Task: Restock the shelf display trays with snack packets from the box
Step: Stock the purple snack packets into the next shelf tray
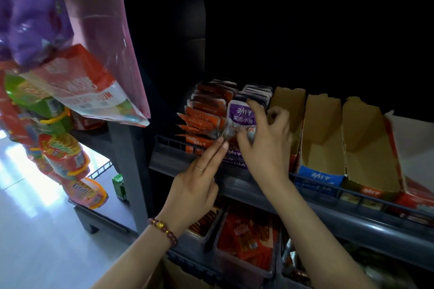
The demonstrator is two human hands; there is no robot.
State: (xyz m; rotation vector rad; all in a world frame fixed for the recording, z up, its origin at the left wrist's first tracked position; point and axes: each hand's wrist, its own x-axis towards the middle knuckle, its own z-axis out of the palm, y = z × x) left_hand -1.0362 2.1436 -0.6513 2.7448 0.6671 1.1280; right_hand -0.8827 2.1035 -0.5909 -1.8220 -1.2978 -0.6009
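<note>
A row of purple snack packets [240,116] stands upright in a display tray [234,158] on the dark shelf. My right hand [263,141] curls round the front purple packet, thumb low on its face and fingers over its right edge. To its left, my left hand [199,178] reaches in with straight fingers; the fingertips touch the lower left corner of that packet. An orange row of packets [204,112] fills the tray beside it. The box of stock is barely visible at the bottom edge.
Several cardboard display trays [321,138] with no packets showing stand to the right on the same shelf. A wire rail [352,192] runs along the shelf front. Clear bins of red snacks [244,241] sit on the shelf below. Hanging snack bags [70,77] crowd the left side.
</note>
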